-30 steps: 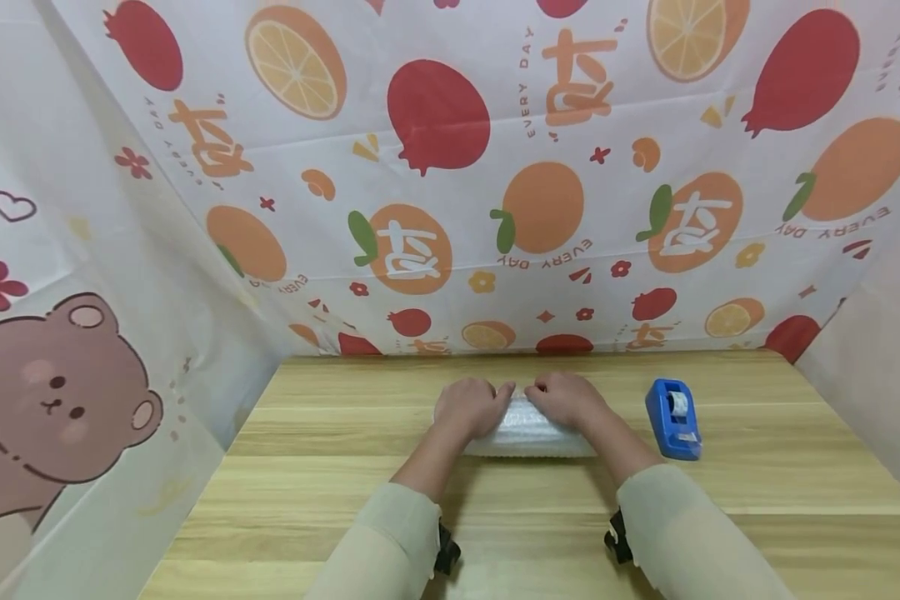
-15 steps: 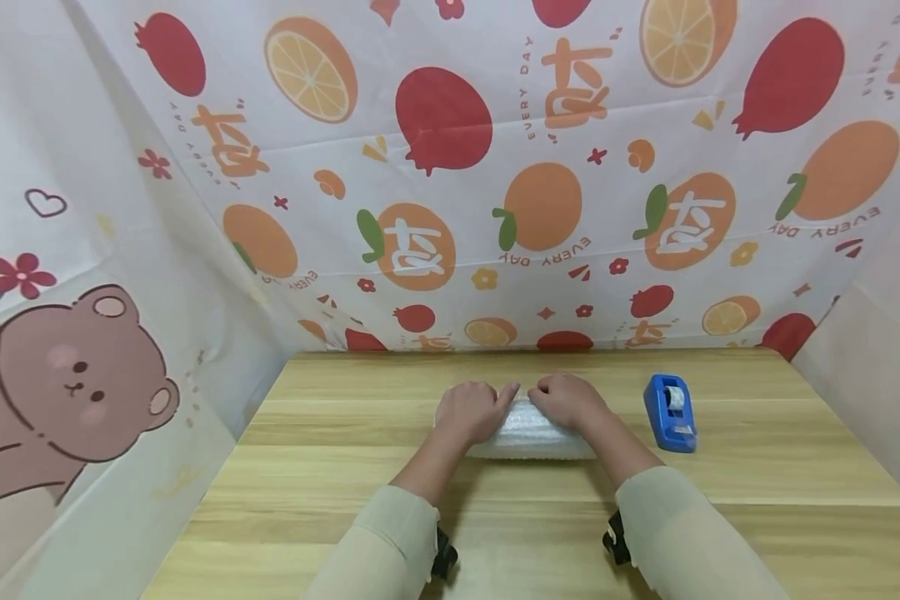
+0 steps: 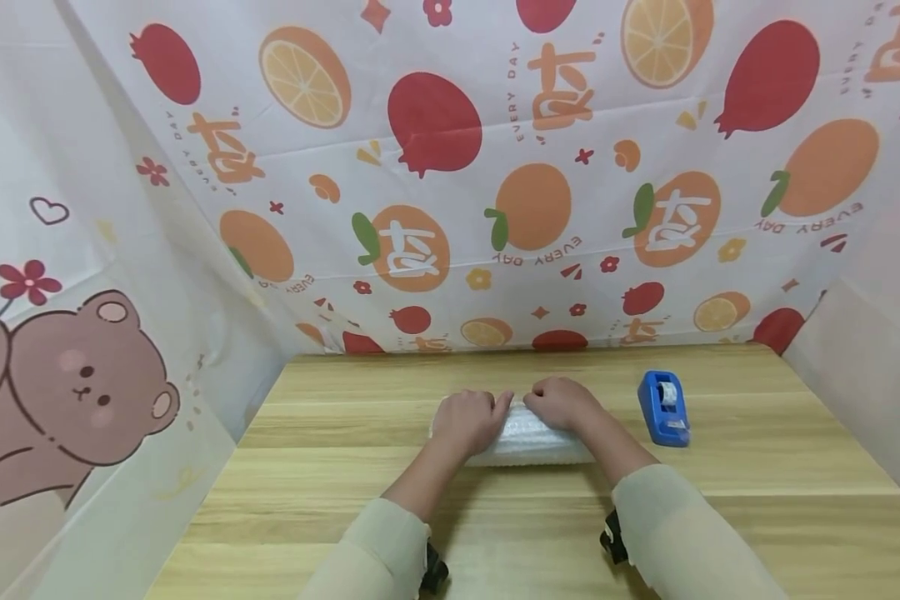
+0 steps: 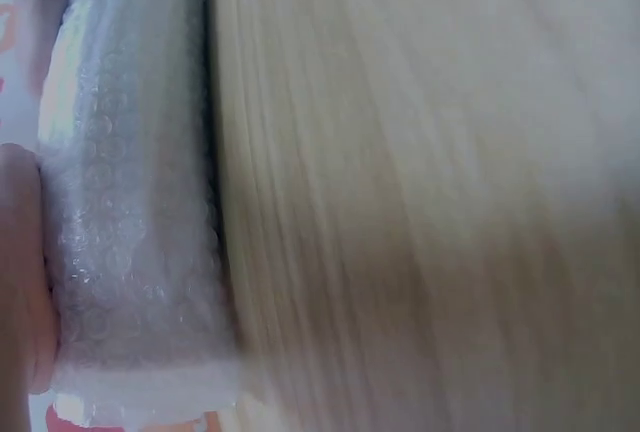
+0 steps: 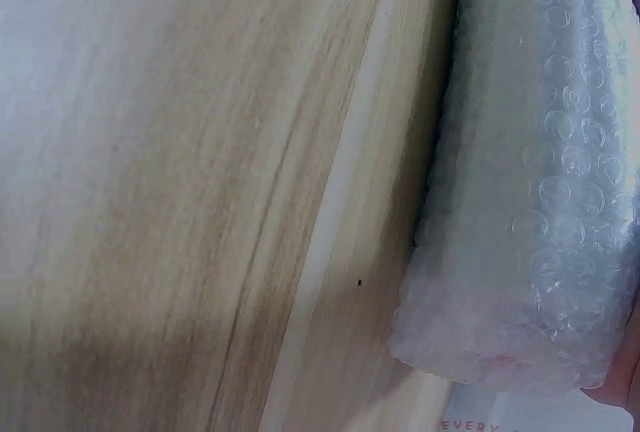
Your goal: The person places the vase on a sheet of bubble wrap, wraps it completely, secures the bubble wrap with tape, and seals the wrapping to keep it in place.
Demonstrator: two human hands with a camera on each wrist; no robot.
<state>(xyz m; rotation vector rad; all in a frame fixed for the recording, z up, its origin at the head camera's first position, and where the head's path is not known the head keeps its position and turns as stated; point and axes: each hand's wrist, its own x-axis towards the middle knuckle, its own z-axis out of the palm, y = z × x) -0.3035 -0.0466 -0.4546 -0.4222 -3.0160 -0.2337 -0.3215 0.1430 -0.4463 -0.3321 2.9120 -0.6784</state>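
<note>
A roll of bubble wrap (image 3: 534, 443), clear and shiny, lies crosswise on the wooden table in the head view. My left hand (image 3: 469, 422) grips its left part from above, thumb laid along the top. Over its right part, my right hand (image 3: 567, 406) grips in the same way, fingers bent over the far side. The two thumbs lie close together near the roll's middle. In the left wrist view the bubble wrap (image 4: 140, 212) fills the left side; in the right wrist view the bubble wrap (image 5: 525, 172) fills the right. The far fingertips are hidden.
A blue tape dispenser (image 3: 663, 408) with a roll of tape stands to the right of the hands. The wooden table (image 3: 330, 467) meets a fruit-print cloth (image 3: 525, 300) at the back. A bear-print cloth (image 3: 217, 350) hangs on the left.
The bubble wrap roll and both hands have come slightly nearer the body, while the head view has shifted a little. Both hands keep their grip.
</note>
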